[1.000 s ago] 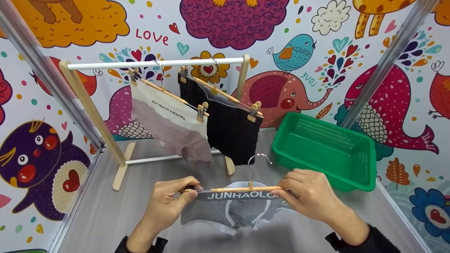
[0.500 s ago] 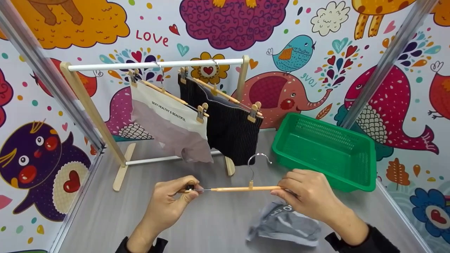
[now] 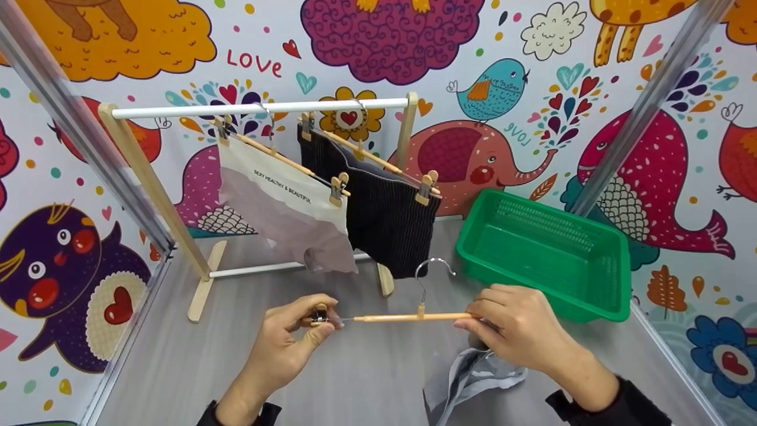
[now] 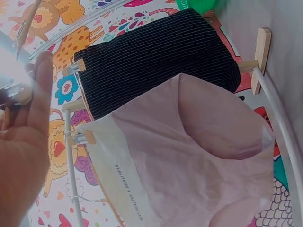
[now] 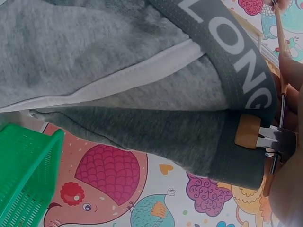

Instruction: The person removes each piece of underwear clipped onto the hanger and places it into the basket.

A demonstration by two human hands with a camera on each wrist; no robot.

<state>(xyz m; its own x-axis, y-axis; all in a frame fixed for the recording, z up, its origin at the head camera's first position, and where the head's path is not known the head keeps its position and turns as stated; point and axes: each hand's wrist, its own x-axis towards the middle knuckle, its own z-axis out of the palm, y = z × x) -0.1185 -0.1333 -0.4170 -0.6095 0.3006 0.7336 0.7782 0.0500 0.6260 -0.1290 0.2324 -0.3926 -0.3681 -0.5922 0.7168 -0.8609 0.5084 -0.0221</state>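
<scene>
Left hand [image 3: 295, 331] pinches the hanger [image 3: 408, 317] clip open, right hand [image 3: 514, 331] grips the other clip with the grey briefs [image 3: 473, 378] dangling below the hanger — best squeeze that clip fully, letting them drop cleanly.

Grey briefs [image 3: 473, 373] with a darker grey waistband lettered white, pale wooden clip hanger [image 3: 408, 317] with silver hook, black ribbed shorts [image 3: 384, 219], dusty pink and cream underwear [image 3: 284, 213], bright green mesh basket [image 3: 591, 296], grey wood-grain desk [image 3: 195, 367], multicoloured cartoon-animal wall [image 3: 502, 89]
</scene>
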